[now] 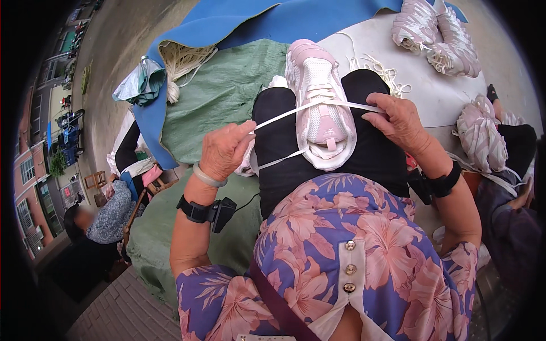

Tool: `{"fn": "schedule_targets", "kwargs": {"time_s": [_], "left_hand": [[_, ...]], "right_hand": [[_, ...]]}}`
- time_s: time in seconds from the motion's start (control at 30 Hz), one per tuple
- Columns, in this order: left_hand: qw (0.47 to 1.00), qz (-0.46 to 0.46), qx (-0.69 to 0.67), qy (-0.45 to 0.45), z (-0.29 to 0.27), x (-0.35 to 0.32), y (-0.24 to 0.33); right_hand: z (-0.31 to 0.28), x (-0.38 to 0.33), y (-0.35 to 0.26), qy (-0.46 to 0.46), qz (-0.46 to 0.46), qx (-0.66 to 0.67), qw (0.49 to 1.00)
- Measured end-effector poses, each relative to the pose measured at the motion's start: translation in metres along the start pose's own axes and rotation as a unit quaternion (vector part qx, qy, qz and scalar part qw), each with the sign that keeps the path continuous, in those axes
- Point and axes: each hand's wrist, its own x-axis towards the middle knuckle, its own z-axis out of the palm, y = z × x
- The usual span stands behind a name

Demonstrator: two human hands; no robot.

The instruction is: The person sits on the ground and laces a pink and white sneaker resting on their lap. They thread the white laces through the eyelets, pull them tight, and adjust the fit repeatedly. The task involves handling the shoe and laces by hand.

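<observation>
I'm looking at a person in a floral shirt (364, 227) with a pink-and-white shoe (325, 122) propped on the lap, between the thighs of black trousers (276, 116). Its toe points away from the wearer, and its opening faces the shirt. A white lace (284, 116) runs across the shoe and out to both sides. Left of the shoe, the left hand (226, 150) has its thumb and fingers closed on one stretch of the lace; right of it, the right hand (401, 122) pinches the other. Between them the lace looks drawn nearly straight, and a second strand slants from the shoe's lower left side. There's a pale bracelet (209, 176) on the left wrist, and each forearm wears a black strap.

Beyond the shoe to the left lie a green cloth (227, 91), a blue mat (244, 25) and a bundle of cream laces (185, 59). Beyond it to the right, a pale bench (375, 42) carries loose laces (387, 77) and a pair of shoes (452, 45). More shoes (480, 133) sit well right of it. Far to its left, another person (111, 216) is seated.
</observation>
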Motion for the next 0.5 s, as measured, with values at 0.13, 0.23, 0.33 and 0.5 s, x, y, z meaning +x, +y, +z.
{"fn": "schedule_targets", "kwargs": {"time_s": [0.13, 0.23, 0.33, 0.5], "left_hand": [[0.995, -0.004, 0.095, 0.007, -0.002, -0.010, -0.007], [0.991, -0.011, 0.129, 0.042, -0.001, -0.028, -0.029], [0.982, -0.061, 0.157, 0.084, 0.004, -0.063, -0.068], [0.954, -0.172, 0.201, 0.143, -0.021, -0.130, -0.144]], "right_hand": [[-0.009, -0.008, -0.006, -0.036, -0.018, -0.133, 0.990], [-0.024, -0.021, 0.005, -0.038, -0.074, -0.180, 0.980], [-0.055, -0.037, 0.031, -0.045, -0.088, -0.241, 0.966], [-0.148, -0.054, 0.107, 0.041, -0.073, -0.311, 0.947]]}}
